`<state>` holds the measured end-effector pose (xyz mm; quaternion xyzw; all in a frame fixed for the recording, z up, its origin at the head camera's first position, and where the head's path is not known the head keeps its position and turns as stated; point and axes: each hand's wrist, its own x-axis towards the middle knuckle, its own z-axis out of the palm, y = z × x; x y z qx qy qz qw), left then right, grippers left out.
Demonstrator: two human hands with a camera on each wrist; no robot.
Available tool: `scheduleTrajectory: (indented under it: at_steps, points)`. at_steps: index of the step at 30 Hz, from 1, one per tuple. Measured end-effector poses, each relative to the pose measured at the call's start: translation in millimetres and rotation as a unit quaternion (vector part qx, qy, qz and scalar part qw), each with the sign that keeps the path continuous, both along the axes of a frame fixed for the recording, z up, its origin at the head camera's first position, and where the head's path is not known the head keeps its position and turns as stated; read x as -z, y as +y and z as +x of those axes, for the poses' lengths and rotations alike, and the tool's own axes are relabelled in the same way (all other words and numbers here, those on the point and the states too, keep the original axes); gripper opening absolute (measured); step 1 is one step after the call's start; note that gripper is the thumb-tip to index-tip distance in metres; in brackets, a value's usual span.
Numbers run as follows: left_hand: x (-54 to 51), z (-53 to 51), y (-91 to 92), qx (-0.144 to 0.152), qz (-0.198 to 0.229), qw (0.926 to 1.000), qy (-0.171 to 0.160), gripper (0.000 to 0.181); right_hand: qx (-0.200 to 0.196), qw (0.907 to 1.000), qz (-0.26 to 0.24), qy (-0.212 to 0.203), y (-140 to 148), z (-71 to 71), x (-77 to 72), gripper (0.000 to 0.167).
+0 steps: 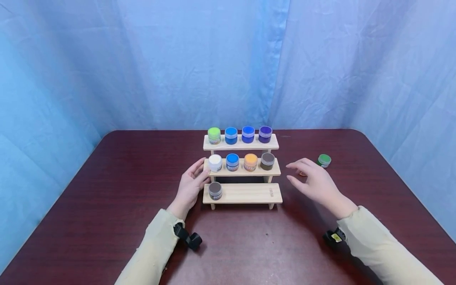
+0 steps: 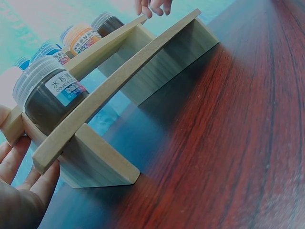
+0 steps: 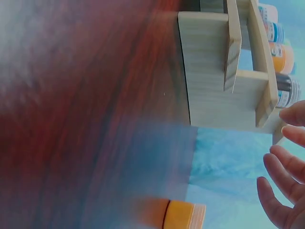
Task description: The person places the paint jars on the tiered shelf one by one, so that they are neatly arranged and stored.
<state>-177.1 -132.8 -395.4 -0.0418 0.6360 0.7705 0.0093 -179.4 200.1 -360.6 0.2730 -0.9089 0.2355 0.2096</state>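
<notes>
A three-step wooden rack [image 1: 246, 193] stands mid-table. My left hand [image 1: 190, 185] holds its left end at the middle step, thumb in front beside the white paint jar [image 1: 215, 163]. On that step also stand a blue jar [image 1: 232, 162], an orange jar [image 1: 250, 162] and a dark grey jar [image 1: 267, 161]. Another dark jar [image 2: 52, 98] sits at the bottom step's left end. Just right of the rack, my right hand [image 1: 313, 182] hovers with loosely bent fingers and nothing in them. Near it are a green jar [image 1: 324, 160] and a yellow-orange jar [image 3: 183, 214], mostly hidden in the head view.
The top step carries lime green [image 1: 214, 135], light blue [image 1: 230, 135], deep blue [image 1: 248, 134] and purple [image 1: 265, 134] jars. Blue curtains [image 1: 199, 63] hang behind and beside the dark red wooden table [image 1: 117, 190].
</notes>
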Motion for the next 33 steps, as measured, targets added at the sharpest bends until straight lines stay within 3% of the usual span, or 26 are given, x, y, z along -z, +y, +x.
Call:
scheduleTrajectory:
  at_steps: [19, 33]
  points:
    - [-1.2, 1.0, 0.2, -0.003, 0.004, 1.0000, -0.003, 0.054, 0.082, 0.9925, 0.030, -0.086, 20.4, -31.0, -6.2, 0.033]
    - [-0.6, 0.6, 0.4, -0.006, 0.000, 1.0000, -0.001, 0.054, 0.112, 0.9712, 0.066, -0.200, 36.7, -51.9, 1.1, 0.045]
